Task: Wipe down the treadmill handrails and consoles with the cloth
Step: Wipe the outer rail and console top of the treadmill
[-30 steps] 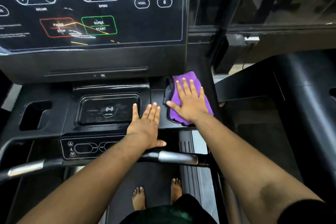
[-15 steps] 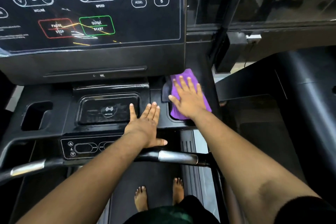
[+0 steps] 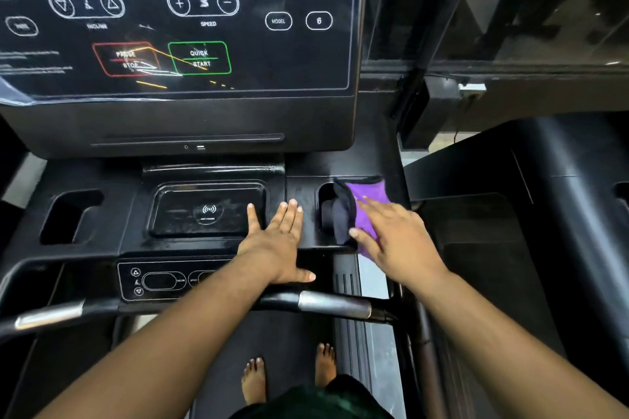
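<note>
Purple cloth right of frame centre, draped at right cup holder of treadmill console. Right hand flat on cloth, fingers straight, pressing, not pinching; blurred. Left hand flat on console tray, fingers spread, holding nothing. Cloth soft, light, limp; likely bunches into recess. Best handled under flat palm, or pinched at folded edge. Handrail lower centre.
</note>
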`<act>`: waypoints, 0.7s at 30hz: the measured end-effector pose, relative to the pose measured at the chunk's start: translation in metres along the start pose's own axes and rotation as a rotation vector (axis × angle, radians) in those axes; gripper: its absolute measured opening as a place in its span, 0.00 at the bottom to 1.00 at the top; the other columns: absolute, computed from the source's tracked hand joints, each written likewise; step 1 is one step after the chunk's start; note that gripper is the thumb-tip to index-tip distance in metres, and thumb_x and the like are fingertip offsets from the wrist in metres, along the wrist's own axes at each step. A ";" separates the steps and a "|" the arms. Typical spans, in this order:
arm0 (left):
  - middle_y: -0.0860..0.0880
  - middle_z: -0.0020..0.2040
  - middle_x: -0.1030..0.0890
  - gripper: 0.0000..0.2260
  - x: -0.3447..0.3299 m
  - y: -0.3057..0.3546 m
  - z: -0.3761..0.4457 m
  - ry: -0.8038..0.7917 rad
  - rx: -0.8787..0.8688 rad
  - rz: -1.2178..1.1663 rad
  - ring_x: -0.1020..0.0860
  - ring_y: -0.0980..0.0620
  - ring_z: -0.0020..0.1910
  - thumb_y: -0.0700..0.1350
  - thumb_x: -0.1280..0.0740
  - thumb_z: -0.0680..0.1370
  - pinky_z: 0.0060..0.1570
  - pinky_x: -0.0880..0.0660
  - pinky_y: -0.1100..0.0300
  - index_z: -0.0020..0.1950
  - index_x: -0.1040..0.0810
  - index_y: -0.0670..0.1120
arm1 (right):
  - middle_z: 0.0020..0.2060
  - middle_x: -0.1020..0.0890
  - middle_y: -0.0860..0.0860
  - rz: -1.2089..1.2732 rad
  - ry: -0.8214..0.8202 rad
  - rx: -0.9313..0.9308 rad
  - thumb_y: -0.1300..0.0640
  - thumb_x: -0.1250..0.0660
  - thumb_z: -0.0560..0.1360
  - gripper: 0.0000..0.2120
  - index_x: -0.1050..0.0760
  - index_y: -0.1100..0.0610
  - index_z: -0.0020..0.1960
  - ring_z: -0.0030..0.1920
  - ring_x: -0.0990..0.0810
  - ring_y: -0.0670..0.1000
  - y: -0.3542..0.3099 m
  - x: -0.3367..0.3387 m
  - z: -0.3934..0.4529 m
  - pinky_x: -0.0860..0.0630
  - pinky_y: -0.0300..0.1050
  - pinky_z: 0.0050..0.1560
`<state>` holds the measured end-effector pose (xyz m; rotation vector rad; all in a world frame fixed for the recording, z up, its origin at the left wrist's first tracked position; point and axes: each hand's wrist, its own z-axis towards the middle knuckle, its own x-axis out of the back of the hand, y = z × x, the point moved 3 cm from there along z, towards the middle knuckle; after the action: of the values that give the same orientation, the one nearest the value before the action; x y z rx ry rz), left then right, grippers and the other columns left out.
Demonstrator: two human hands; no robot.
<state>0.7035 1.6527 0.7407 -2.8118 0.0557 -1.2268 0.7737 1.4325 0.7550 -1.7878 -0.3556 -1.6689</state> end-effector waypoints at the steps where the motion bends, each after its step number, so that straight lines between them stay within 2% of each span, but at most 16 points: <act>1: 0.47 0.78 0.75 0.58 0.000 0.000 0.000 0.004 0.004 0.011 0.71 0.49 0.79 0.76 0.40 0.72 0.69 0.66 0.22 0.78 0.74 0.43 | 0.78 0.31 0.51 -0.064 -0.144 -0.029 0.24 0.57 0.77 0.43 0.38 0.49 0.81 0.77 0.33 0.55 -0.001 -0.005 -0.004 0.36 0.61 0.75; 3: 0.46 0.79 0.75 0.59 -0.001 0.002 0.000 0.010 0.012 0.038 0.71 0.48 0.80 0.77 0.39 0.72 0.69 0.65 0.22 0.78 0.74 0.42 | 0.83 0.45 0.52 -0.142 -0.432 -0.016 0.18 0.66 0.68 0.55 0.52 0.51 0.84 0.83 0.50 0.53 -0.004 -0.031 -0.014 0.56 0.65 0.81; 4: 0.45 0.79 0.74 0.60 -0.002 0.003 -0.001 0.017 0.015 0.054 0.71 0.47 0.80 0.77 0.39 0.72 0.69 0.65 0.22 0.78 0.74 0.42 | 0.84 0.47 0.52 -0.176 -0.460 0.010 0.17 0.68 0.66 0.58 0.55 0.53 0.84 0.83 0.55 0.53 -0.007 -0.043 -0.015 0.61 0.65 0.80; 5: 0.44 0.79 0.74 0.60 -0.003 0.004 -0.001 0.023 0.017 0.070 0.70 0.47 0.80 0.77 0.39 0.72 0.69 0.65 0.22 0.78 0.74 0.41 | 0.83 0.45 0.53 -0.197 -0.450 0.026 0.17 0.67 0.66 0.59 0.54 0.54 0.84 0.83 0.54 0.53 -0.010 -0.050 -0.012 0.63 0.65 0.80; 7: 0.43 0.79 0.74 0.60 -0.004 0.004 -0.001 0.033 0.023 0.101 0.71 0.46 0.80 0.76 0.39 0.72 0.69 0.65 0.22 0.77 0.75 0.41 | 0.77 0.31 0.56 -0.160 -0.421 0.020 0.17 0.63 0.68 0.58 0.43 0.57 0.82 0.80 0.39 0.56 -0.018 -0.053 0.010 0.58 0.63 0.81; 8: 0.43 0.79 0.74 0.60 -0.003 0.005 -0.001 0.032 0.027 0.114 0.71 0.45 0.80 0.76 0.39 0.72 0.69 0.65 0.22 0.77 0.75 0.40 | 0.70 0.24 0.57 -0.125 -0.427 0.013 0.17 0.60 0.69 0.55 0.36 0.57 0.78 0.75 0.31 0.57 -0.024 -0.052 0.025 0.50 0.61 0.81; 9: 0.43 0.79 0.74 0.60 -0.003 0.005 -0.002 0.025 0.029 0.121 0.71 0.45 0.80 0.76 0.39 0.72 0.69 0.66 0.22 0.77 0.75 0.40 | 0.64 0.19 0.56 -0.100 -0.436 -0.006 0.17 0.57 0.71 0.52 0.30 0.57 0.72 0.69 0.25 0.58 -0.031 -0.048 0.038 0.39 0.59 0.76; 10: 0.43 0.79 0.74 0.61 -0.003 0.006 -0.002 0.018 0.031 0.120 0.71 0.45 0.80 0.76 0.38 0.72 0.69 0.66 0.22 0.77 0.75 0.41 | 0.59 0.17 0.56 -0.078 -0.426 -0.049 0.18 0.54 0.72 0.47 0.26 0.57 0.65 0.63 0.21 0.58 -0.035 -0.046 0.049 0.29 0.57 0.66; 11: 0.43 0.79 0.74 0.61 -0.003 0.005 -0.002 0.013 0.035 0.115 0.71 0.45 0.79 0.76 0.38 0.71 0.69 0.66 0.22 0.77 0.75 0.41 | 0.55 0.16 0.55 -0.051 -0.403 -0.090 0.19 0.53 0.73 0.43 0.25 0.56 0.60 0.58 0.19 0.58 -0.037 -0.047 0.056 0.25 0.54 0.55; 12: 0.44 0.79 0.74 0.61 -0.003 0.005 -0.001 0.010 0.036 0.113 0.71 0.46 0.79 0.76 0.38 0.71 0.69 0.66 0.22 0.77 0.75 0.41 | 0.53 0.16 0.54 -0.033 -0.381 -0.110 0.20 0.52 0.73 0.41 0.25 0.55 0.57 0.55 0.18 0.58 -0.038 -0.048 0.057 0.26 0.52 0.49; 13: 0.44 0.79 0.74 0.61 -0.002 0.004 -0.001 0.006 0.035 0.108 0.71 0.46 0.79 0.76 0.38 0.71 0.69 0.65 0.22 0.77 0.75 0.41 | 0.53 0.16 0.54 -0.035 -0.367 -0.104 0.20 0.52 0.74 0.40 0.25 0.55 0.57 0.54 0.18 0.58 -0.038 -0.050 0.054 0.27 0.51 0.47; 18: 0.46 0.79 0.75 0.59 0.000 0.001 -0.002 -0.017 0.012 0.050 0.71 0.48 0.79 0.76 0.38 0.72 0.69 0.65 0.22 0.78 0.75 0.43 | 0.54 0.18 0.53 -0.264 -0.242 0.222 0.25 0.52 0.77 0.39 0.26 0.56 0.65 0.55 0.19 0.57 -0.007 -0.056 0.019 0.27 0.53 0.59; 19: 0.46 0.79 0.75 0.59 0.001 0.001 -0.002 -0.016 0.011 0.048 0.72 0.48 0.79 0.76 0.38 0.72 0.69 0.65 0.22 0.78 0.75 0.43 | 0.54 0.18 0.53 -0.301 -0.236 0.212 0.25 0.53 0.78 0.39 0.26 0.55 0.65 0.55 0.20 0.57 -0.006 -0.056 0.020 0.27 0.54 0.59; 21: 0.46 0.79 0.75 0.60 0.000 0.001 -0.001 -0.020 0.016 0.059 0.72 0.48 0.79 0.76 0.38 0.71 0.69 0.66 0.22 0.78 0.75 0.43 | 0.54 0.17 0.53 -0.252 -0.240 0.040 0.26 0.54 0.79 0.36 0.25 0.54 0.62 0.56 0.20 0.57 -0.023 -0.058 0.033 0.29 0.55 0.59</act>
<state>0.7026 1.6515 0.7416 -2.7877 0.1268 -1.1806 0.7770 1.4841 0.7065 -1.9840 -0.7425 -1.5997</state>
